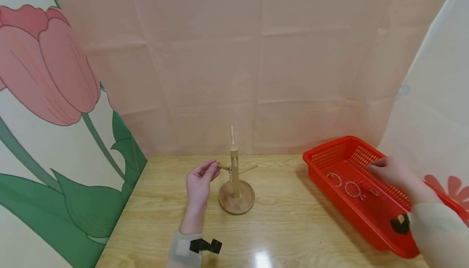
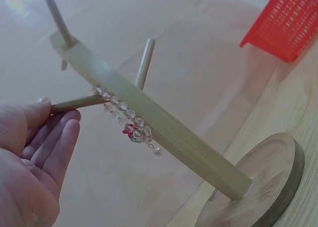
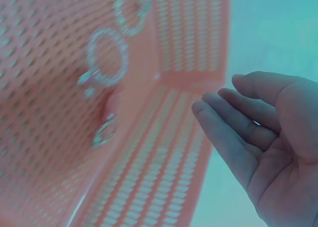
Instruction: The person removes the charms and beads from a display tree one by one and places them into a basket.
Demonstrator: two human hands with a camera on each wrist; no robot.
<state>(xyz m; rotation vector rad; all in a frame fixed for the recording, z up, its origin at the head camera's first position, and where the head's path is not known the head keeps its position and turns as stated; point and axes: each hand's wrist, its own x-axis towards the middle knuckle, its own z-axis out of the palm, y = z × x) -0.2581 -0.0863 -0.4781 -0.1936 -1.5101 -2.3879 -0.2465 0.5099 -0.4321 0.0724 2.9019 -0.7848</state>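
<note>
My left hand (image 1: 198,184) pinches the outer end of a side peg (image 2: 79,104) on a wooden jewelry stand (image 1: 235,180). A bracelet of clear beads (image 2: 123,107) with a pink charm hangs on that same peg, close against the post. My right hand (image 1: 397,176) hovers over a red basket (image 1: 342,213), fingers extended and nothing between them in the right wrist view. Inside the basket lie a pale beaded bracelet (image 1: 353,196), a gold-toned bracelet (image 1: 340,180) and a small ring-shaped piece (image 3: 103,133).
The stand's round base (image 1: 236,209) rests on a wood-grain table (image 1: 282,227). Two other pegs stick out of the post, one to the right (image 1: 249,169) and one at the top (image 1: 232,135). A plain cloth backdrop (image 1: 205,76) hangs behind.
</note>
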